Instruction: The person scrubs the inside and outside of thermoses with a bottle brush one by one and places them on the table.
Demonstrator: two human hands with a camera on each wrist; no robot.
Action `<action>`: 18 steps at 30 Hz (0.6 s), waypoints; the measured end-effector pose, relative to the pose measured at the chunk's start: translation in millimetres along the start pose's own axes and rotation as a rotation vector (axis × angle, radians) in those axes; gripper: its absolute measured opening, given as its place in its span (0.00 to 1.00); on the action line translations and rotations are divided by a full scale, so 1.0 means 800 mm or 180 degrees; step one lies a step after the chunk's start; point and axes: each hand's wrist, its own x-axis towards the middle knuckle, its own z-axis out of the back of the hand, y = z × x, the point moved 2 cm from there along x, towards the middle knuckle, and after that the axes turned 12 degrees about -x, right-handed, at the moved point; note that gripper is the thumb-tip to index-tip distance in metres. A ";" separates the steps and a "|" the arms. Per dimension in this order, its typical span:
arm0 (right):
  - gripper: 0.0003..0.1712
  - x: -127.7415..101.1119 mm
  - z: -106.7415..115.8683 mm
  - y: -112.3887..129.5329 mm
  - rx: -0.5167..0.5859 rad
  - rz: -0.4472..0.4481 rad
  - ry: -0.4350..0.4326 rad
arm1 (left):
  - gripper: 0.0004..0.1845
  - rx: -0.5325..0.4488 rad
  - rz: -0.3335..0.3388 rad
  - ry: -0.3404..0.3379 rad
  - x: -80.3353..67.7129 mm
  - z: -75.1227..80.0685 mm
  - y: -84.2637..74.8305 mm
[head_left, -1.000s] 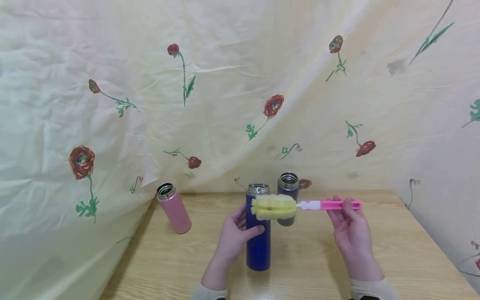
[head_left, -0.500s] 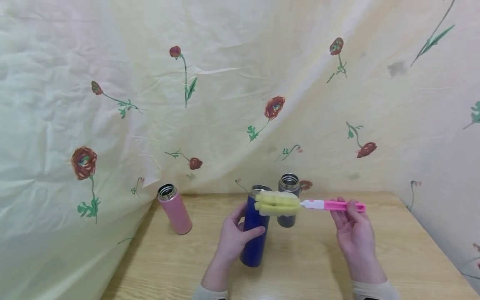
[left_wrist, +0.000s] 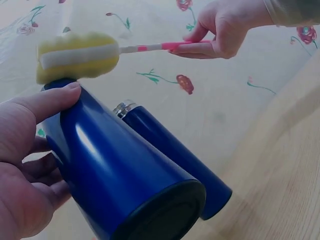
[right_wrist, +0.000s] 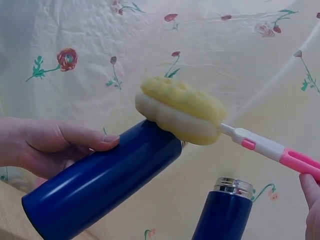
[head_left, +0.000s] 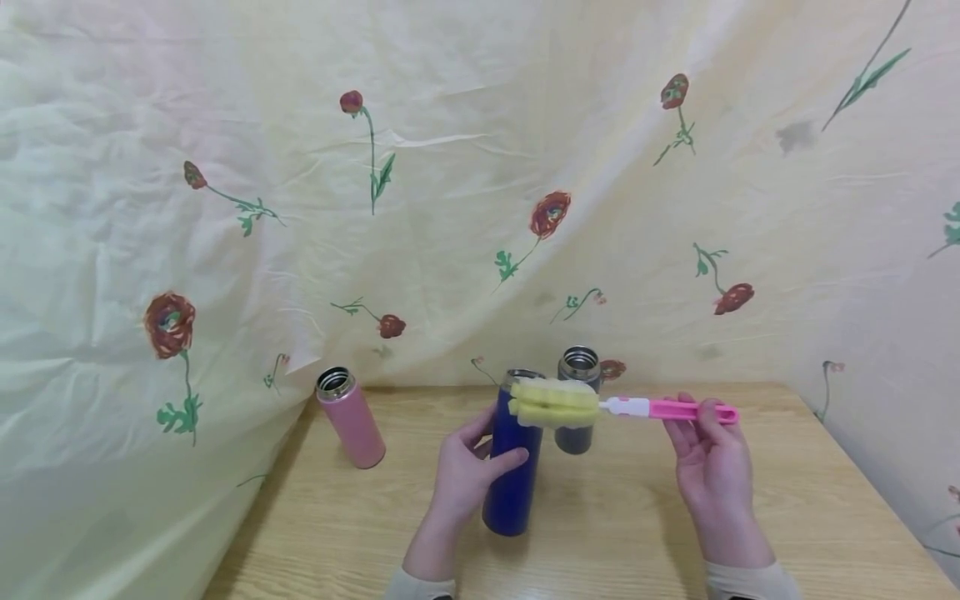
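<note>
A: Biggest first, what's behind?

B: Cream cloth w/ red flowers (head_left: 480,167), draped as backdrop, hanging down to a wooden table (head_left: 615,533).

A: On the table?

B: Pink flask (head_left: 349,418) far left, upright, lid off, well apart from the rest. Dark flask (head_left: 577,398) at the back, also upright & open, just behind the sponge in the head view.

A: And the blue flask?

B: Blue flask (head_left: 513,462) at table centre, tilted, mouth leaning toward the right side. Wrist views show its base raised off the wood. Left hand (head_left: 467,475) grips it: thumb across the front, fingers curled round the far side, approx mid-body.

A: Right hand?

B: Right hand (head_left: 708,467) pinches the pink handle end of the bottle brush (head_left: 622,407), fingers closed round it. Brush held approx level, pointing left.

A: Where's the sponge?

B: Yellow sponge head (head_left: 553,402) sits right at the blue flask's mouth, touching the rim, lying across it, not inside. White collar betw. sponge & pink handle. Hands well apart, brush spanning the gap.
</note>
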 end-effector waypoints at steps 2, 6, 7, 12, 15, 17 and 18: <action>0.01 -0.001 -0.001 0.001 0.0012 0.0022 -0.0044 | 0.40 -0.0142 0.0062 0.0005 0.000 0.000 0.001; 0.02 -0.002 -0.003 0.002 0.0045 0.0032 -0.0069 | 0.42 -0.0202 0.0123 -0.0005 0.000 0.000 0.002; 0.02 -0.002 -0.003 0.002 0.0034 0.0026 -0.0066 | 0.42 -0.0167 0.0119 -0.0027 0.000 0.001 0.002; 0.04 -0.001 -0.001 0.001 -0.0052 0.0038 -0.0056 | 0.41 0.0025 0.0120 -0.0131 -0.002 0.005 0.002; 0.05 0.000 0.000 0.002 -0.0032 0.0042 -0.0076 | 0.41 0.0020 0.0130 -0.0090 -0.002 0.003 0.001; 0.05 0.001 0.000 0.003 -0.0020 0.0055 -0.0088 | 0.41 -0.0006 0.0140 -0.0068 -0.001 0.001 0.000; 0.05 0.001 0.000 0.003 -0.0024 0.0063 -0.0096 | 0.40 -0.0051 0.0148 -0.0061 -0.001 -0.001 0.000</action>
